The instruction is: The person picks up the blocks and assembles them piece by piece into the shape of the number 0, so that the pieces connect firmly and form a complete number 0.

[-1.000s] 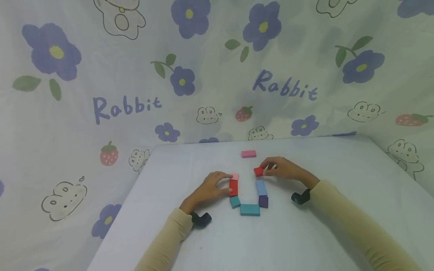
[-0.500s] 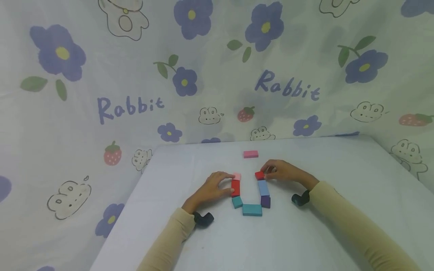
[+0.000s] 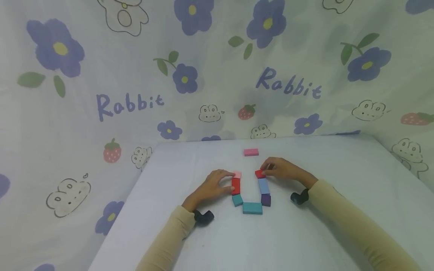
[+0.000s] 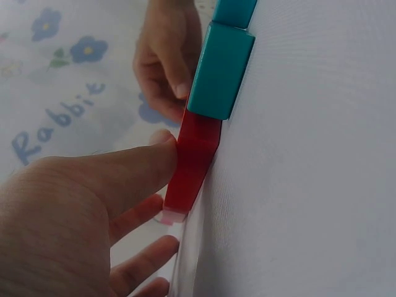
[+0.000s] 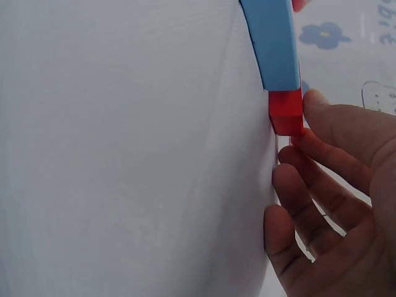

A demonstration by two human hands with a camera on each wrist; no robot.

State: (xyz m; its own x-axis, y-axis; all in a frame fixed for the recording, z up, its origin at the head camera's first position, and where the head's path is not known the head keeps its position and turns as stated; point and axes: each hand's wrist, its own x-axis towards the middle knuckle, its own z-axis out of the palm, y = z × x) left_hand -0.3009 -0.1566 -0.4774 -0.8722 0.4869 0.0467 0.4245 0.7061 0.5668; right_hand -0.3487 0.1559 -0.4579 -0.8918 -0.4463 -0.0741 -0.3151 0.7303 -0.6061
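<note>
Small coloured blocks form a U on the white table. In the head view my left hand (image 3: 211, 187) lies along its left side, thumb touching the long red block (image 3: 235, 186) and index fingertip at the pink block (image 3: 237, 174). In the left wrist view the thumb (image 4: 145, 164) rests against the red block's side. My right hand (image 3: 281, 169) pinches a small red block (image 3: 259, 174) at the top end of the right side. That block abuts the light blue block (image 5: 275, 52) in the right wrist view, with the other fingers curled below the pinch.
A teal block (image 3: 252, 208) closes the bottom of the U, with a smaller teal block (image 3: 237, 200) and a dark purple block (image 3: 266, 200) at its corners. A separate pink block (image 3: 251, 152) lies farther back. Behind the table hangs a patterned cloth (image 3: 210, 86).
My right hand has brought the small red block down and nearer, against the far end of the light blue block. The left hand has kept its place on the blocks.
</note>
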